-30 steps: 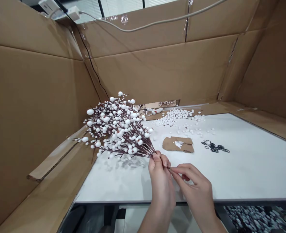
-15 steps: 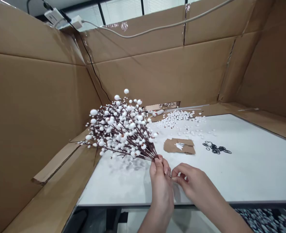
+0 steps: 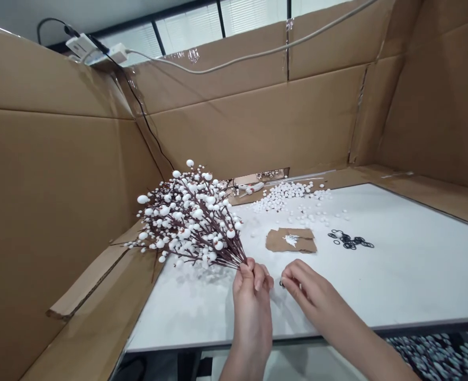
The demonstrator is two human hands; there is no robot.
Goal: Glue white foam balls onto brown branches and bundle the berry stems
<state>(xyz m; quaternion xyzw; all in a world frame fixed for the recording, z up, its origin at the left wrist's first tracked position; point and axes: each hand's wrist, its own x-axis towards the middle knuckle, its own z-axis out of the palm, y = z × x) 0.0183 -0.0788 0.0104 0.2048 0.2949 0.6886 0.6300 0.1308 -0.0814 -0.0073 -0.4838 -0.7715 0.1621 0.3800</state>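
Observation:
My left hand [image 3: 253, 301] is closed round the gathered stem ends of a bunch of artificial berry branches [image 3: 194, 217], brown twigs with white berries. The bunch leans away to the left over the white tabletop. A short gap to the right, my right hand [image 3: 307, 288] pinches a small black rubber ring [image 3: 281, 283] between thumb and forefinger. Only part of that ring shows. Beyond the right hand, a pile of similar black rings [image 3: 350, 241] lies on the table.
A torn cardboard piece [image 3: 290, 240] with white glue-like strands lies past my hands. Loose white berries [image 3: 285, 196] are spread behind it, near a white glue gun [image 3: 251, 188]. Cardboard walls [image 3: 234, 127] enclose the white table [image 3: 408, 275]; a cable [image 3: 218, 67] crosses the back wall.
My right hand has come away from the left hand, with the black ring now visible at its fingertips. The left hand and bunch have shifted slightly left and down in view.

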